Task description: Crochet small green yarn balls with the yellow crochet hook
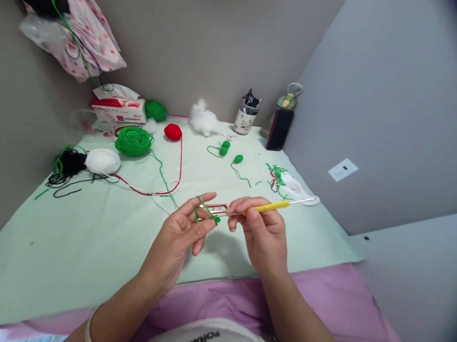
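Note:
My left hand point(183, 230) pinches a small green crochet piece point(216, 219) between thumb and fingers, with green yarn looped over the raised forefinger. In my right hand point(265, 233) is a crochet hook point(273, 207) with a yellow handle, held level. Its metal tip reaches left to the green piece; whether it sits inside a stitch is too small to tell. Behind the fingers lies a red-handled tool point(219, 207), partly hidden. Green yarn trails from the left hand back to a green yarn ball point(134, 141).
Along the back stand a tissue box point(120, 111), a red yarn ball point(173, 132), white stuffing point(204, 119), a pen cup point(246, 117) and a phone point(280, 129) against a bottle. White yarn point(103, 161) lies left. Small green crocheted balls point(223, 149) and yarn scraps point(275, 174) lie right.

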The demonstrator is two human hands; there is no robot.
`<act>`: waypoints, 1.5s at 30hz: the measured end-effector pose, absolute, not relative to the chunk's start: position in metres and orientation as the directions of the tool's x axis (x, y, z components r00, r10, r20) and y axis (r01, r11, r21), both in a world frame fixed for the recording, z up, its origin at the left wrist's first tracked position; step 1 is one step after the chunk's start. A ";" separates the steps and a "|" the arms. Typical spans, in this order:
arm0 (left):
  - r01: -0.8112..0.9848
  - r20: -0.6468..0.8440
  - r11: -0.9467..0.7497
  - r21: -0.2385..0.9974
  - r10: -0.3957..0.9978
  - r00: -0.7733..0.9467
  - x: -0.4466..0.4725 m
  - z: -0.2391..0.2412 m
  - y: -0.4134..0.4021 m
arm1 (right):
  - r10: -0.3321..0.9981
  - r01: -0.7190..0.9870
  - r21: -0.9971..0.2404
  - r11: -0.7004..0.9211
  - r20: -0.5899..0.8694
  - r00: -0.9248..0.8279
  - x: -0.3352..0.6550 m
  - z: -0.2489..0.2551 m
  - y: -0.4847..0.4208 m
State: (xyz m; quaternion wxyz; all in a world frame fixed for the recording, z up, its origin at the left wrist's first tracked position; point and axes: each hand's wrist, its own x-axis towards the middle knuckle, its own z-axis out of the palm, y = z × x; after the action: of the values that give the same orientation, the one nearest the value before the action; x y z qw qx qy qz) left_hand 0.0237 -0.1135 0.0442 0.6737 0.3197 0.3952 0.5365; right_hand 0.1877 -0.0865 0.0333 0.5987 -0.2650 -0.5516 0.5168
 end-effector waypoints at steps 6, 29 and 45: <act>-0.436 -0.158 0.205 0.876 0.977 0.142 0.026 0.044 -0.113 | 0.854 -0.137 -0.879 0.457 0.476 -0.209 0.186 0.034 -0.089; -0.375 -0.148 0.164 0.913 0.986 0.071 0.025 0.047 -0.115 | 0.932 -0.248 -0.922 0.298 0.337 -0.134 0.184 0.033 -0.090; -0.512 -0.192 0.228 0.828 0.974 0.122 0.025 0.045 -0.117 | 0.549 0.365 -0.427 0.827 0.756 -0.358 0.191 0.029 -0.099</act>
State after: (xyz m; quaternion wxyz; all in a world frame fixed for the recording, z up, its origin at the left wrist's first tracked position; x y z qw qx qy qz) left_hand 0.0251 -0.1170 0.0449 0.6848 0.3032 0.3805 0.5425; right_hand 0.1913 -0.0993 0.0286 0.4932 -0.2790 -0.8187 0.0930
